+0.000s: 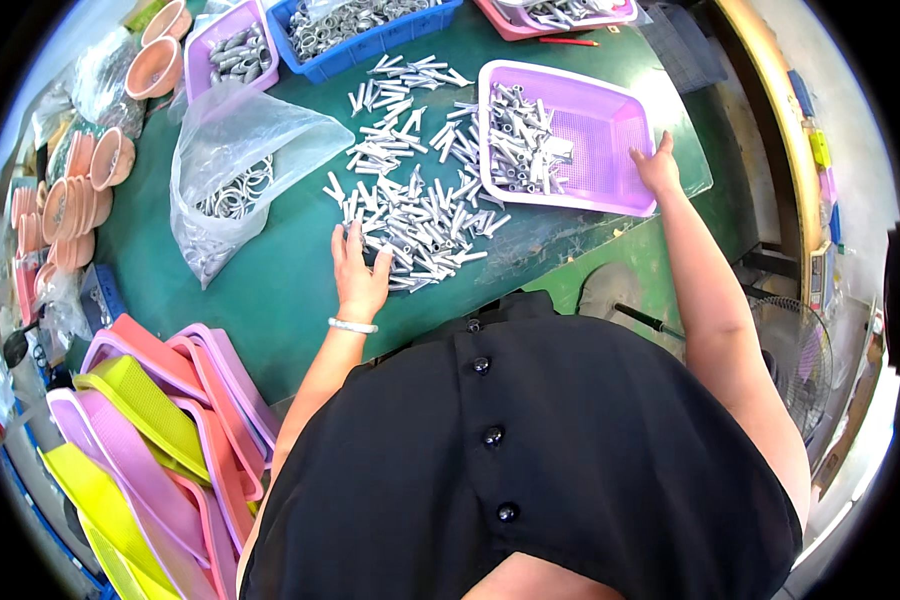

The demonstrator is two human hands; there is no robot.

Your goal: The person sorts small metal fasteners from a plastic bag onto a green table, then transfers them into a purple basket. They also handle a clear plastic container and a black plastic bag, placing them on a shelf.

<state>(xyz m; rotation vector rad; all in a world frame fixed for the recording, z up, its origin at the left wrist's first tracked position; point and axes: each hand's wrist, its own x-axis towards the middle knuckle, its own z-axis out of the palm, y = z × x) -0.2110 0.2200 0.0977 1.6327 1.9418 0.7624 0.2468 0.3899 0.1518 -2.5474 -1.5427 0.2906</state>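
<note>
A heap of small silver metal tube-like parts [420, 225] is spread over the green tabletop. At its near left edge my left hand [360, 282] rests with fingers apart, the fingertips touching or just beside the parts. To the right stands a purple plastic basket [570, 202], its left half filled with the same kind of parts and its mesh bottom showing on the right. My right hand [658, 170] grips the basket's right rim, thumb over the edge; the fingers outside are partly hidden.
A clear plastic bag [260, 130] of metal rings lies left of the heap. Behind are a blue bin [370, 45] and a smaller purple basket [198, 50] of grey parts. Stacked colored baskets [155, 420] stand at lower left, terracotta-colored bowls [70, 205] farther left. A fan [795, 360] is at right.
</note>
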